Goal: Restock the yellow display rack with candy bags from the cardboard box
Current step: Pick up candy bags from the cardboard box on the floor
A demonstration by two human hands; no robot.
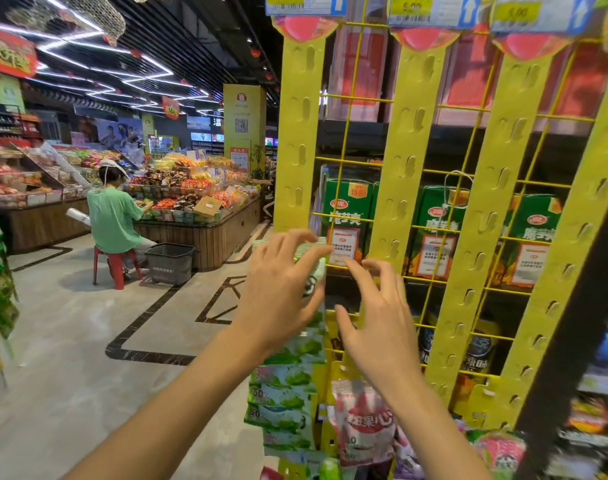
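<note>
Green candy bag (311, 282): held up against the lower part of the leftmost strip of the yellow display rack (299, 133), its striped top edge level with the fingertips. Most of the bag is hidden behind the palm.

Left hand (278, 289): fingers curled over the bag's top edge, gripping it.

Right hand (378, 323): just right of the bag, in front of the rack's wire grid. Fingers spread and slightly bent, holding nothing. Cannot tell whether the fingertips touch the wire.

Lower on the same strip: a column of hung green bags (285, 403), overlapping one another. Beside them, on the next strip, a red-and-white bag (364, 424).

Upper pegs of all the rack's strips are bare. Price tags (306, 3) sit along the rack's top.

Behind the rack's grid: green drink cartons (347, 216) on a shelf.

Well left of the rack, across the floor: a seated person in a green shirt (113, 220) on a red stool (117, 268) at a snack counter, with a grey shopping basket (169, 263) on the floor next to the stool.
</note>
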